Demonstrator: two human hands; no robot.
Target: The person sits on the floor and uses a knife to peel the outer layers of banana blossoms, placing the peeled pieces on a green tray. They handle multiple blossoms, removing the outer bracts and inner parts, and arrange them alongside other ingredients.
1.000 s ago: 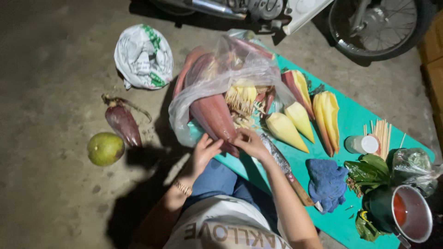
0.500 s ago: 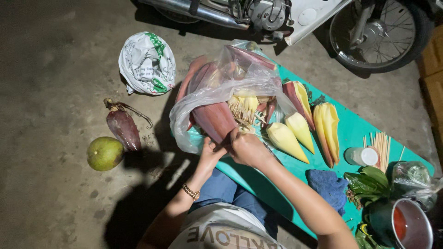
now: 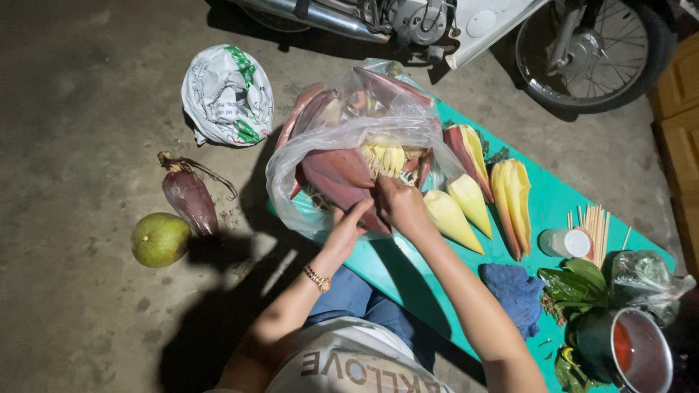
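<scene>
A clear plastic bag [image 3: 342, 138] lies on the left end of a green board [image 3: 553, 204], stuffed with purple-red banana-flower bracts [image 3: 342, 171] and pale yellow florets [image 3: 384, 156]. My left hand [image 3: 348, 225] grips the bag's near edge, a gold bracelet on its wrist. My right hand [image 3: 397, 200] reaches into the bag's mouth, fingers among the bracts and florets. To the right of the bag lie peeled pale yellow flower hearts [image 3: 459, 211] and halved ones [image 3: 510, 196].
On the concrete floor to the left lie a whole banana flower [image 3: 189, 198], a round green fruit [image 3: 159, 239] and a knotted white bag [image 3: 227, 94]. A motorbike [image 3: 466, 29] stands behind. At right: wooden skewers [image 3: 593, 225], small jar [image 3: 564, 242], blue cloth [image 3: 517, 291], green leaves [image 3: 579, 287], metal pot [image 3: 641, 349].
Both hands have moved up from the bag's near edge; my right hand has gone further into the bag's opening, among the bracts.
</scene>
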